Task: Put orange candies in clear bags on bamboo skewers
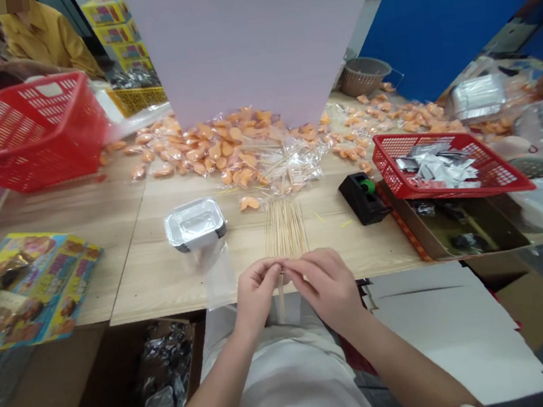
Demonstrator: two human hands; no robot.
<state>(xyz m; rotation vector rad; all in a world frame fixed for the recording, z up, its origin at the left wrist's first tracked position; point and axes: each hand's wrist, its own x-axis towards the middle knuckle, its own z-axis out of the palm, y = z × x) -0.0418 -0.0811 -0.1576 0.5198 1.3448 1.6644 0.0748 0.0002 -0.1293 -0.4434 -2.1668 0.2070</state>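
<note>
Sticks (285, 228) lie left of a basket (490, 160) holding silver packets (441, 168).

Your left hand (256, 293) and right hand (326, 284) meet at the table's (131, 275) near edge, fingertips pinched on thin wooden sticks (284, 223) lying fanned toward the far side. Left of these sits a foil tray stack (195, 223); right, a black tape dispenser (363, 198). Beyond lie heaped orange pieces (216, 145) in clear wrap, with a red basket (446, 164) of silvery packets (439, 166) farther right.
</note>
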